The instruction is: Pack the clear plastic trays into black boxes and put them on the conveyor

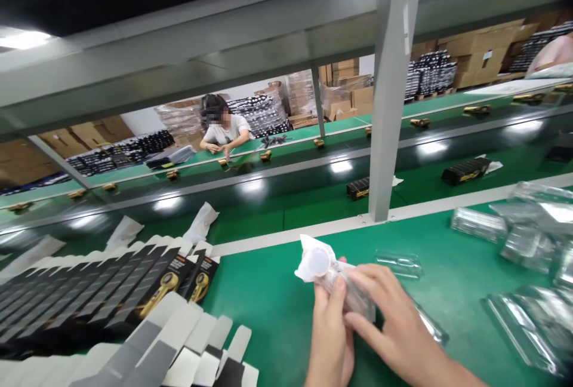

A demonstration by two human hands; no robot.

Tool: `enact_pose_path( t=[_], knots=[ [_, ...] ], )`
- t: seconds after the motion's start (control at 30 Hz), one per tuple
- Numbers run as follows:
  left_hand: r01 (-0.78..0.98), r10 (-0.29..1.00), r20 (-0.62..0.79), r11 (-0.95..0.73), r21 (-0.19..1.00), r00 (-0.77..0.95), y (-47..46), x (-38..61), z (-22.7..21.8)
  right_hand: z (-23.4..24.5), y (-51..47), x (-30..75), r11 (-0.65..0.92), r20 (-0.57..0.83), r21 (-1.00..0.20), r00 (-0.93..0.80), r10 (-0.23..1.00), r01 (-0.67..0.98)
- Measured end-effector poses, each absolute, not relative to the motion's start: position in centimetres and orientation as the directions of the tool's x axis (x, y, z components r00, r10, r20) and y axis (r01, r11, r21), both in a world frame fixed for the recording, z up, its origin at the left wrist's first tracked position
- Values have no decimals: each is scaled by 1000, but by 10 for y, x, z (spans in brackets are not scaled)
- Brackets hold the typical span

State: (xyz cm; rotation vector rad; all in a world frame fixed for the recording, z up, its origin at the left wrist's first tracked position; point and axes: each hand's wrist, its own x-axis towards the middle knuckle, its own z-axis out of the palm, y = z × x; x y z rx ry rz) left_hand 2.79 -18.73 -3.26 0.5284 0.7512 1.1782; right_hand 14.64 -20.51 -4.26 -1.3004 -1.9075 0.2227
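Both my hands meet low in the middle, over the green bench (277,315). My left hand (329,333) is closed around a clear plastic blister tray (353,297), thumb on top. A white folded paper insert (316,261) sticks out of the tray's far end. My right hand (394,327) grips the same tray from the right, fingers curled over it. Another clear blister piece (398,263) lies on the bench just beyond my right hand.
Flattened black cartons (102,291) with a yellow tool printed on them fan out at left. Several clear blister trays (528,243) pile up at right. A grey post (387,136) stands ahead. Black boxes (465,170) ride the conveyor. A person (224,130) works across the line.
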Motion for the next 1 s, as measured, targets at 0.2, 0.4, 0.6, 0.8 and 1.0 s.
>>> enact_pose_path(
  t=[0.2,0.4,0.6,0.8,1.0],
  knots=[
    [-654,975,-153,223,723,163,-190,30,-36,-56,-198,158,454,392,-517,-271,879,726],
    [-493,971,-36,151,857,236,-203,34,-29,-63,-200,163,414,378,-683,-194,905,601],
    [277,986,99,-133,952,133,-254,-20,11,-53,-197,183,218,250,-789,-24,968,574],
    [996,832,554,64,-54,-24,-296,-138,68,-53,-188,198,82,123,-854,46,991,514],
    [853,886,464,249,-459,-9,-304,-167,70,-41,-189,193,28,74,-901,91,993,432]
  ],
)
